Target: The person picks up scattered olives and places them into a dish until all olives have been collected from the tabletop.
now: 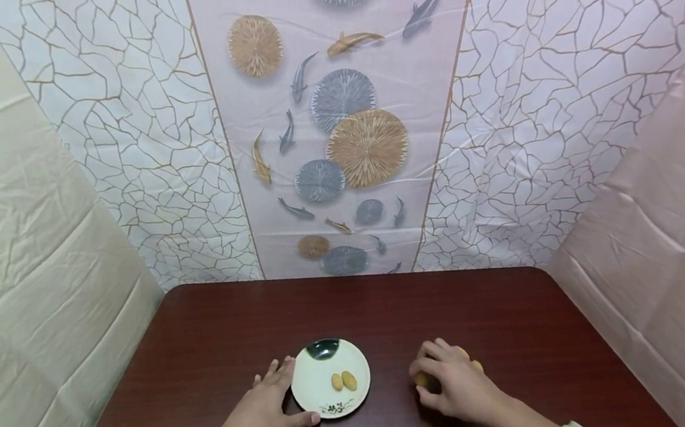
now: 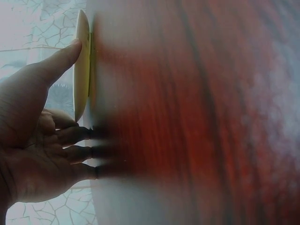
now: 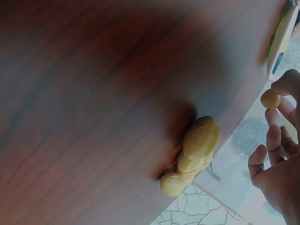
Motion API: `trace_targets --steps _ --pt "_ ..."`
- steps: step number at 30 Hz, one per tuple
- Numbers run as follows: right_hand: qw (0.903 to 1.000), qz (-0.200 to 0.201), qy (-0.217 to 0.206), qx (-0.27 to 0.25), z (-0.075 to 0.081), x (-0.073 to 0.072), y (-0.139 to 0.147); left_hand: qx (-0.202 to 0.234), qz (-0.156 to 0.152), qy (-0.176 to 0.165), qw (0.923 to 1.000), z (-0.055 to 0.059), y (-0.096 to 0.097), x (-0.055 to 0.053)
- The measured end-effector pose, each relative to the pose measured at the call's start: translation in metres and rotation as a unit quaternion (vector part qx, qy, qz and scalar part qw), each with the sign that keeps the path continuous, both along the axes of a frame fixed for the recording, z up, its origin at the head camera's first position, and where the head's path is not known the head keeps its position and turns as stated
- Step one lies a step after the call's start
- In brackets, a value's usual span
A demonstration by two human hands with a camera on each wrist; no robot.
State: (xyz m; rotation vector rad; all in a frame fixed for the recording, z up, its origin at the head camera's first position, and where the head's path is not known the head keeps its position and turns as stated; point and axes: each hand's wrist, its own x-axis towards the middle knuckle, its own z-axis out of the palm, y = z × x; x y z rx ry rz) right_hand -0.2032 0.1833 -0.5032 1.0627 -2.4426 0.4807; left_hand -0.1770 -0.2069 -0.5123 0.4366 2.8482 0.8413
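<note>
A round cream plate (image 1: 313, 384) with a dark green patch and a small flower print stands on the table. Two yellow-brown oval pieces like small potatoes (image 1: 349, 381) lie on it. My left hand (image 1: 262, 407) spreads along the plate's left side, thumb and forefinger at the rim, other fingers extended toward the table. To the right of the plate, my right hand (image 1: 457, 382) pinches one small potato (image 3: 270, 99) between thumb and fingertips. Several more small potatoes (image 3: 201, 137) sit in a cluster on the table by that hand, mostly hidden behind it in the head view.
The dark red-brown wooden table (image 1: 230, 339) has rounded far corners. A patterned cloth (image 1: 374, 210) with fish and discs hangs behind its far edge. Beige cloth walls (image 1: 39, 276) close in both sides.
</note>
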Motion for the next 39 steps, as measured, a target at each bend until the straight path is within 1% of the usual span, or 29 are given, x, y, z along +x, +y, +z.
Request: trace_targets --steps 2,5,14,16,22,26,29,36,39 --pt "0.9999 0.012 0.007 -0.004 0.000 -0.001 -0.003 0.000 0.001 -0.002 1.0000 0.000 0.000 0.000" --pt "0.9998 0.018 0.001 -0.003 0.002 -0.002 -0.007 -0.001 0.001 -0.002 1.0000 0.001 0.000 0.000" --pt "0.9975 0.004 -0.069 0.014 0.007 -0.001 -0.020 -0.003 0.000 -0.001 1.0000 0.001 0.001 0.000" --pt "0.9974 0.006 -0.070 0.015 0.007 -0.001 -0.022 -0.004 0.000 0.000 1.0000 0.002 0.002 0.000" --pt "0.9988 0.020 -0.043 0.012 0.007 -0.003 -0.030 -0.002 0.003 0.000 1.0000 0.002 0.002 0.001" --pt "0.9987 0.027 -0.043 0.008 0.009 -0.003 -0.036 -0.003 0.001 0.002 1.0000 0.000 0.002 0.000" --pt "0.9982 0.030 -0.052 0.008 0.011 -0.005 -0.041 -0.002 0.000 0.003 1.0000 -0.001 0.001 0.000" --pt "0.9954 0.036 -0.088 0.009 0.011 -0.008 -0.052 0.000 0.000 0.004 1.0000 -0.001 0.001 0.000" --pt "0.9948 0.043 -0.092 0.008 0.011 -0.008 -0.057 -0.001 0.001 0.003 1.0000 -0.001 0.001 0.000"
